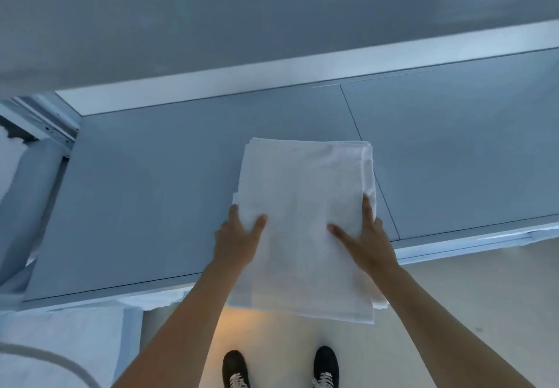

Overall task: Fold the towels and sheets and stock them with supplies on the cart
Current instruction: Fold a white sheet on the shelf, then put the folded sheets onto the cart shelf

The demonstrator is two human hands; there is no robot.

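Hands grip the folded white sheet [305, 221]: left hand [237, 244] and right hand [364, 242] clamp its sides, near end overhanging the grey tabletop [151, 191]. Loosen, and layers could slide floorward.

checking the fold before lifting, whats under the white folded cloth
The far half of the white folded cloth lies on the flat grey table top; its near end overhangs the pale floor. Both hands grip its sides, fingers hidden beneath. Anything else underneath is covered.
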